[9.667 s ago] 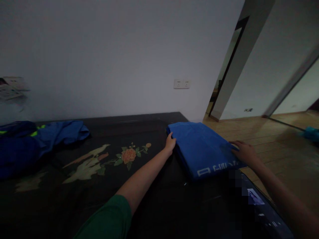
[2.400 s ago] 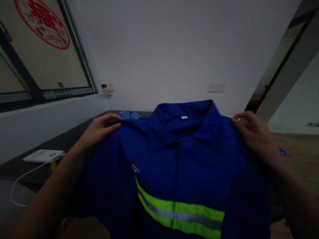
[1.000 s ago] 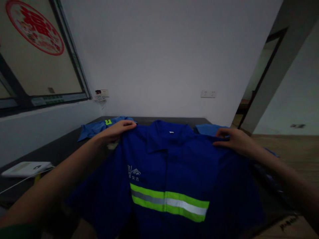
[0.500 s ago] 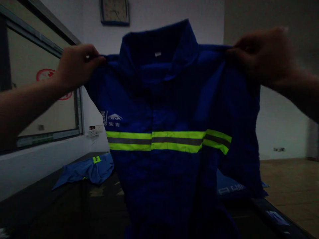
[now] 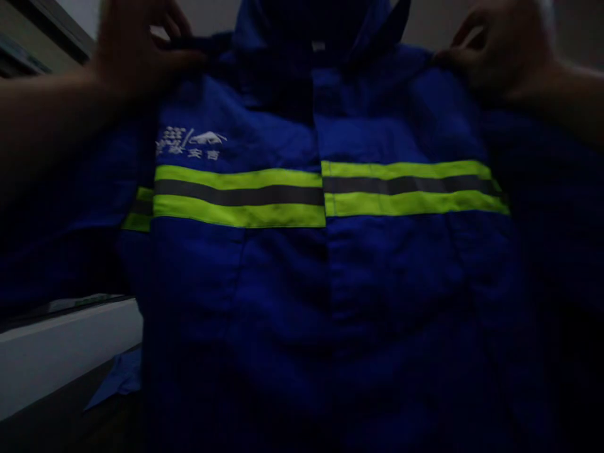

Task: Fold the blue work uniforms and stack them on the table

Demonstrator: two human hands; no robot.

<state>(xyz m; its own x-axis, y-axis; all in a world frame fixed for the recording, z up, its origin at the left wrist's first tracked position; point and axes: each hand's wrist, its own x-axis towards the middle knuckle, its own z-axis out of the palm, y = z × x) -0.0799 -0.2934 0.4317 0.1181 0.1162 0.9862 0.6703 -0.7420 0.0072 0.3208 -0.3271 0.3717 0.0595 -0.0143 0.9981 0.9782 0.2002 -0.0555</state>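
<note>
A dark blue work jacket [image 5: 283, 270] hangs upright in front of me, its front facing me and filling most of the head view. Across the chest runs a yellow-green and grey reflective band [image 5: 240, 195], with a white embroidered logo [image 5: 193, 143] above it on the left. My left hand [image 5: 141, 50] pinches the shoulder at the left of the collar. The opposite shoulder is pinched by my right hand [image 5: 500, 50]. The collar [image 5: 264, 31] stands up between them, its top cut off by the frame. Both sleeves hang into shadow, and the jacket's lower end is out of view.
At the lower left, a piece of blue cloth [image 5: 117, 377] lies on a dark table [image 5: 42, 415]. A white wall ledge [image 5: 70, 346] runs behind it, and part of a window frame [image 5: 33, 50] shows at the upper left. The jacket hides most of the room.
The jacket has come nearer and higher in view, spread wider, with both sleeves now showing at the sides. My hands have risen in the frame, still gripping the shoulders. The wall clock is out of view.
</note>
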